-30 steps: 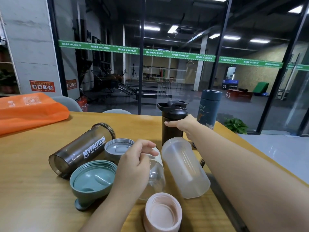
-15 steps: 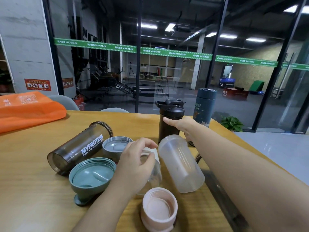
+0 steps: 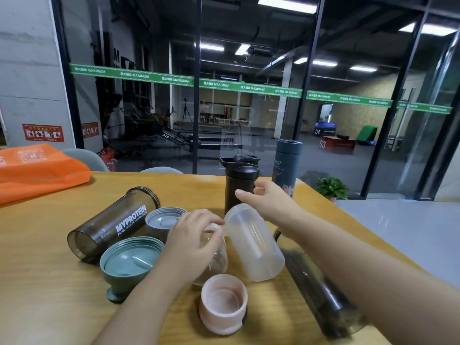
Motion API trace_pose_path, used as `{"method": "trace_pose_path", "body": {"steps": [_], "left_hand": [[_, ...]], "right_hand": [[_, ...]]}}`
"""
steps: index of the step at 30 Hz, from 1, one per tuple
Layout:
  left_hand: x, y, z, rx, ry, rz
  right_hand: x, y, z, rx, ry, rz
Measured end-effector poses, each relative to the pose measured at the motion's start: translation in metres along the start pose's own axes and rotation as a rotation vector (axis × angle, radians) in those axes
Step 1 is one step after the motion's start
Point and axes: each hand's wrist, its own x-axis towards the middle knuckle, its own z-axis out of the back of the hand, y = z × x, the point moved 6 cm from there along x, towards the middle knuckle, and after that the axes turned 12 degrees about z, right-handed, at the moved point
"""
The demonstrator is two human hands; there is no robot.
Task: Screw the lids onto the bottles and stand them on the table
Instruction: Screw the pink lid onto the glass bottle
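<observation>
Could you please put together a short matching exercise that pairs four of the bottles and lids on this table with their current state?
Things:
1. MYPROTEIN bottle
2. black bottle
3. pink lid
4. clear bottle

States:
A. upright, lid on
B. under the left hand
C. on its side, mouth open
D. inside facing up, at the near edge

Pairs: 1-C, 2-A, 3-D, 4-B

left hand point(image 3: 196, 241) hides clear bottle point(image 3: 216, 260) (neck unseen).

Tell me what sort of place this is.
Probably a gym's lounge: beyond the glass wall stand rowing machines and numbered jump boxes, and protein shaker bottles lie on the table.
</observation>
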Motion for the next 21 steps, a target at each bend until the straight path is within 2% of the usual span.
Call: {"method": "trace_pose_path", "body": {"steps": [2,6,11,14,18,21], "left_hand": [[0.001,0.001,0.011,0.037,-0.088,0.000],[0.005,-0.001,0.032,0.072,-0.225,0.013],[-0.013,-0.003,0.039,-0.062,-0.256,0.077],[-0.032,-0.003,0.038,-0.138,-0.290,0.071],[-0.055,0.001,0.034,-0.175,-0.309,0.123],[-0.068,0.005,0.030,-0.159,-0.314,0.145]], "right_hand": [[-0.009,0.004,-0.010,-0.064,0.004,0.059],[-0.027,0.010,-0.043,-0.182,0.126,0.125],[-0.035,0.018,-0.075,-0.213,0.192,0.186],[-0.034,0.019,-0.086,-0.352,0.232,0.228],[-0.033,0.015,-0.095,-0.511,0.304,0.185],[-0.033,0.017,-0.096,-0.471,0.306,0.151]]}}
